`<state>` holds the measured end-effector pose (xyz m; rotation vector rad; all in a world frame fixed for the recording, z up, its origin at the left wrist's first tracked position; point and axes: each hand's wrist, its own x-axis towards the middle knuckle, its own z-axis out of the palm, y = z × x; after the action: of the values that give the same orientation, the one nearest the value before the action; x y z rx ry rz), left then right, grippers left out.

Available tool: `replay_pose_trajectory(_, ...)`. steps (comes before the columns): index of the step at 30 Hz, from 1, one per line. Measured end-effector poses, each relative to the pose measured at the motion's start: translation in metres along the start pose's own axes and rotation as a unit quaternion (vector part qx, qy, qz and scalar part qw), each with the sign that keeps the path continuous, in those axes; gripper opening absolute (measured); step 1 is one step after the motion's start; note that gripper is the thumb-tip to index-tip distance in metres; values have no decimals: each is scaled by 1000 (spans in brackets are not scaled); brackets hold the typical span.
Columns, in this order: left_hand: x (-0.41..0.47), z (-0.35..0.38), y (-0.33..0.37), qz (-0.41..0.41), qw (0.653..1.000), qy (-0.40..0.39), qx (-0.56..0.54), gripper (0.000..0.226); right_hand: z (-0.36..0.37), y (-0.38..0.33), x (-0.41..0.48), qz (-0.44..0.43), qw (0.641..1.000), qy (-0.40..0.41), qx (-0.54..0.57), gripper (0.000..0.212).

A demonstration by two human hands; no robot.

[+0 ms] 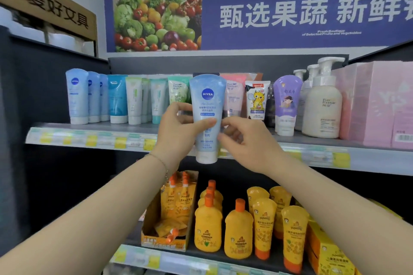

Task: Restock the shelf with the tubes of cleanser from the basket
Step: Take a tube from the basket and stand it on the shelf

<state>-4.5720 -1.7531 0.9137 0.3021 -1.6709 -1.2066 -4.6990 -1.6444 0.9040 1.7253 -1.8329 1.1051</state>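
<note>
I see the blue Nivea tube (206, 105) held upright, cap down, in front of the upper shelf (89, 138), with its cap hanging just below the shelf's front edge. My left hand (176, 127) grips the tube's left side, thumb laid across the label. My right hand (245, 145) pinches the tube's right edge with curled fingertips. On that shelf, 3 matching blue tubes (77, 96) stand at the left end, and a green tube (178, 91) stands just behind the held one.
</note>
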Motion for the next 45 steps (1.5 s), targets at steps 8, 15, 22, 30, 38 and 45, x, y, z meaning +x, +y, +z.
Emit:
replay_pose_trajectory(8, 11, -52, -12, 19, 999, 42, -26, 42, 58, -42, 27, 86, 989, 22, 115, 41)
replay_pose_trajectory(15, 26, -114, -35, 52, 997, 48, -15, 36, 122, -74, 59, 111, 982, 33, 151, 34)
replay_pose_trajectory(22, 46, -179, -49, 110, 993, 14, 29, 42, 169, -108, 98, 120, 969, 52, 208, 29)
replay_pose_trajectory(30, 75, -242, -62, 110, 992, -5, 55, 55, 218, -140, 138, 126, 966, 80, 212, 33)
replay_pose_trajectory(38, 103, -289, -83, 113, 993, 40, 21, 36, 259, -167, 173, 124, 968, 85, 203, 30)
replay_pose_trajectory(45, 130, -319, -87, 132, 990, 39, 35, 30, 280, -182, 205, 123, 969, 95, 192, 33)
